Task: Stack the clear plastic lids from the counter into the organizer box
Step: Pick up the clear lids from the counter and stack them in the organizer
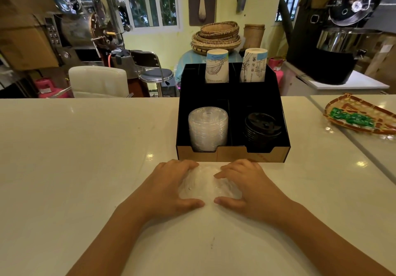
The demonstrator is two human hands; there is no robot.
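Note:
A low pile of clear plastic lids [206, 184] lies on the white counter just in front of the organizer box [233, 154]. My left hand [173, 186] cups its left side and my right hand [246, 186] cups its right side, thumbs nearly meeting at the near edge. The box is black with a tan front wall. Its front left compartment holds a tall stack of clear lids [207, 129]. The front right compartment holds black lids [262, 129].
Two stacks of printed paper cups [216, 66] stand in the box's rear compartments. A woven tray [360, 117] with green packets lies on the counter at the right. Chairs and coffee machines stand beyond the counter's far edge [85, 98].

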